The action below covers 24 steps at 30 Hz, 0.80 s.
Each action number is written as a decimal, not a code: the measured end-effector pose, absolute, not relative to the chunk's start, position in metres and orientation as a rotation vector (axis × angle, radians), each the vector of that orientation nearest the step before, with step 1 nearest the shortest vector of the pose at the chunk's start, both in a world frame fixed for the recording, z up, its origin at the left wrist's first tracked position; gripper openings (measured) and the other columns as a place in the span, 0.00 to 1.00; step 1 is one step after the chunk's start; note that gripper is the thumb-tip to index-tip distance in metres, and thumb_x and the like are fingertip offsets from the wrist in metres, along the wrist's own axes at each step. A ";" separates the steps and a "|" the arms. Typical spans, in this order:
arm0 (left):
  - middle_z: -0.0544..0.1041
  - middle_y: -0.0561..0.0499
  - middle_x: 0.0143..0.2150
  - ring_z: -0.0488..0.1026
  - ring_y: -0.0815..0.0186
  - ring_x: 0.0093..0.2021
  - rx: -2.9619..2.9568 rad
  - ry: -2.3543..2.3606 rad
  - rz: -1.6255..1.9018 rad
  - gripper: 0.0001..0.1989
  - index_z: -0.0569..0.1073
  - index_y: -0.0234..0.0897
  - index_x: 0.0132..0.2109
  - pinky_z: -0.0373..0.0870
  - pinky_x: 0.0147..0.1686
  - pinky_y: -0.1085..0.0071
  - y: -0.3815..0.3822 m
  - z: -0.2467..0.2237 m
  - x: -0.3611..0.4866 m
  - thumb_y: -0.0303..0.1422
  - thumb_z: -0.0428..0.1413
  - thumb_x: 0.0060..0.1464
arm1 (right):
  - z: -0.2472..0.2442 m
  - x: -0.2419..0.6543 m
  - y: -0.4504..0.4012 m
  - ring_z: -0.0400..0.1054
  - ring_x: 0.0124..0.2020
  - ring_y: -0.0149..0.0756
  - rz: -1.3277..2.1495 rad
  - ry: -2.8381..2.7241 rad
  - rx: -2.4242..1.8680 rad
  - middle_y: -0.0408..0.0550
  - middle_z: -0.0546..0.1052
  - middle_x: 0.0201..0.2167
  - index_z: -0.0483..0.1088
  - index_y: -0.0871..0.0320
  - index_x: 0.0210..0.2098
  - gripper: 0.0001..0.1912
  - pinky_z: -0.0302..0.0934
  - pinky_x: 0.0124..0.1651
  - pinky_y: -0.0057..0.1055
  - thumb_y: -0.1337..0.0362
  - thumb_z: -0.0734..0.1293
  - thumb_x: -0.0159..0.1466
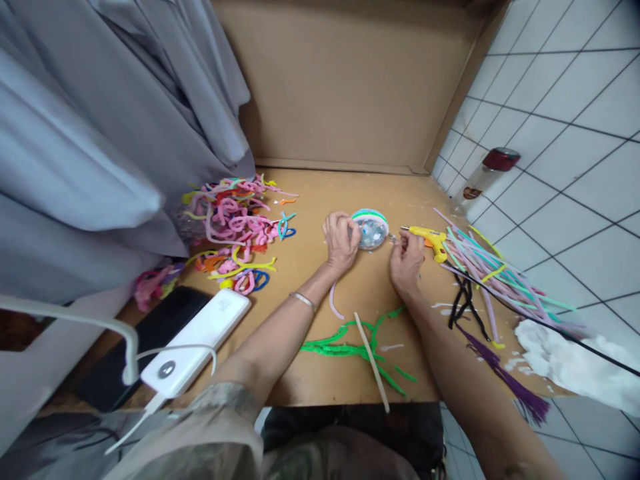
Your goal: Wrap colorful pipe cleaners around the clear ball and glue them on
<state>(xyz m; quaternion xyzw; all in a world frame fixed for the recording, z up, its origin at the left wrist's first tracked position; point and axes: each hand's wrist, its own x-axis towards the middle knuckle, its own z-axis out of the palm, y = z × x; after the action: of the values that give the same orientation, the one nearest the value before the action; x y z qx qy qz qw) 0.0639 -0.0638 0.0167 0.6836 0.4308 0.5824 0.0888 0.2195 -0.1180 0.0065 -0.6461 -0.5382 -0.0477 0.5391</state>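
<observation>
My left hand [341, 241] grips the left side of a clear round plastic piece [373, 233] that has green, blue and pale bands around its upper edge. To its right, my right hand [407, 261] has its fingers pinched together. A tiny greyish thing shows at those fingertips, too small to name, close to the round piece's right edge. Just beyond the right hand lies a yellow glue gun [427, 240] with its nozzle pointing left. A short curved lilac pipe cleaner [336, 303] rests below the left wrist.
Green pipe cleaners [335, 349] and a pale stick [371, 360] lie between my forearms. Tangled pipe cleaners [240, 220] heap at left, near a white power bank [195, 343]. At right are straight pipe cleaners [493, 263], a purple tassel [505, 373], white stuffing [565, 360] and a bottle [483, 180].
</observation>
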 end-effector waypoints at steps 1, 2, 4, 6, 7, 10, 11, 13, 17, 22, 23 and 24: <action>0.71 0.42 0.45 0.67 0.56 0.50 2.027 1.298 1.738 0.16 0.66 0.39 0.36 0.60 0.54 0.55 -0.063 0.017 0.064 0.44 0.43 0.66 | 0.007 0.219 -0.118 0.65 0.45 0.44 -0.120 -1.283 -1.539 0.55 0.70 0.43 0.68 0.58 0.45 0.14 0.62 0.53 0.47 0.65 0.58 0.61; 0.71 0.42 0.44 0.67 0.56 0.49 2.024 1.311 1.742 0.17 0.66 0.39 0.35 0.60 0.54 0.54 -0.063 0.017 0.063 0.44 0.42 0.66 | 0.007 0.219 -0.118 0.65 0.45 0.44 -0.125 -1.286 -1.541 0.55 0.70 0.42 0.68 0.58 0.45 0.14 0.63 0.53 0.47 0.65 0.58 0.61; 0.71 0.42 0.43 0.67 0.56 0.48 2.019 1.324 1.756 0.20 0.66 0.39 0.34 0.61 0.53 0.54 -0.061 0.018 0.062 0.45 0.40 0.67 | 0.007 0.219 -0.118 0.65 0.44 0.44 -0.135 -1.288 -1.546 0.55 0.70 0.41 0.68 0.58 0.45 0.15 0.63 0.52 0.46 0.65 0.58 0.61; 0.72 0.42 0.42 0.67 0.56 0.47 2.006 1.332 1.766 0.22 0.67 0.39 0.33 0.61 0.53 0.54 -0.057 0.019 0.059 0.47 0.39 0.67 | 0.008 0.219 -0.119 0.66 0.44 0.43 -0.140 -1.285 -1.548 0.54 0.70 0.41 0.68 0.58 0.45 0.15 0.63 0.52 0.45 0.65 0.58 0.61; 0.72 0.43 0.42 0.67 0.56 0.46 1.995 1.337 1.765 0.24 0.67 0.39 0.33 0.61 0.53 0.53 -0.055 0.019 0.057 0.49 0.38 0.67 | 0.008 0.219 -0.119 0.66 0.44 0.43 -0.140 -1.283 -1.549 0.54 0.71 0.41 0.68 0.58 0.45 0.15 0.63 0.52 0.45 0.65 0.58 0.61; 0.71 0.44 0.38 0.67 0.56 0.45 1.961 1.345 1.750 0.27 0.68 0.39 0.31 0.61 0.52 0.52 -0.050 0.018 0.051 0.52 0.39 0.66 | 0.007 0.220 -0.119 0.66 0.44 0.43 -0.133 -1.280 -1.551 0.54 0.71 0.43 0.68 0.57 0.45 0.14 0.63 0.52 0.45 0.65 0.58 0.61; 0.71 0.46 0.36 0.68 0.57 0.44 1.959 1.332 1.741 0.27 0.68 0.39 0.29 0.62 0.52 0.52 -0.050 0.018 0.050 0.52 0.39 0.66 | 0.007 0.220 -0.119 0.66 0.44 0.43 -0.133 -1.280 -1.550 0.54 0.71 0.43 0.68 0.57 0.46 0.14 0.63 0.52 0.45 0.65 0.58 0.61; 0.69 0.48 0.32 0.69 0.58 0.41 1.959 1.289 1.731 0.29 0.66 0.39 0.26 0.63 0.52 0.52 -0.052 0.019 0.049 0.53 0.39 0.66 | 0.007 0.220 -0.118 0.66 0.45 0.43 -0.143 -1.280 -1.542 0.54 0.71 0.43 0.68 0.57 0.46 0.15 0.63 0.52 0.45 0.65 0.58 0.61; 0.71 0.48 0.34 0.71 0.60 0.42 1.776 1.245 1.860 0.25 0.68 0.39 0.30 0.66 0.51 0.56 -0.051 0.029 0.048 0.52 0.42 0.65 | 0.008 0.220 -0.119 0.66 0.46 0.44 -0.174 -1.266 -1.533 0.54 0.72 0.42 0.68 0.57 0.46 0.15 0.62 0.53 0.47 0.66 0.57 0.61; 0.70 0.49 0.41 0.73 0.65 0.42 0.857 1.269 2.138 0.13 0.64 0.41 0.44 0.69 0.40 0.68 -0.015 0.049 0.001 0.45 0.48 0.62 | 0.008 0.219 -0.119 0.65 0.47 0.46 -0.145 -1.226 -1.577 0.56 0.72 0.43 0.68 0.58 0.46 0.16 0.60 0.54 0.50 0.65 0.58 0.60; 0.70 0.51 0.38 0.73 0.67 0.37 0.673 1.262 2.106 0.12 0.63 0.42 0.43 0.68 0.35 0.70 -0.007 0.051 -0.015 0.44 0.47 0.61 | 0.008 0.219 -0.119 0.65 0.47 0.46 -0.136 -1.228 -1.579 0.56 0.72 0.43 0.68 0.58 0.46 0.16 0.60 0.54 0.50 0.65 0.58 0.60; 0.68 0.53 0.35 0.72 0.68 0.33 0.532 1.247 2.076 0.11 0.62 0.42 0.42 0.65 0.31 0.72 0.000 0.050 -0.032 0.44 0.46 0.61 | 0.008 0.218 -0.119 0.66 0.46 0.45 -0.126 -1.235 -1.575 0.56 0.71 0.43 0.68 0.58 0.46 0.16 0.61 0.54 0.49 0.65 0.58 0.60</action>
<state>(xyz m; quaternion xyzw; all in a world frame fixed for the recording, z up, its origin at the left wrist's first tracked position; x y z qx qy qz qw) -0.0318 0.0000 0.0505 0.2029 0.4757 0.7918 0.3250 0.2181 -0.1189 0.0078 -0.6621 -0.5190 -0.0532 0.5380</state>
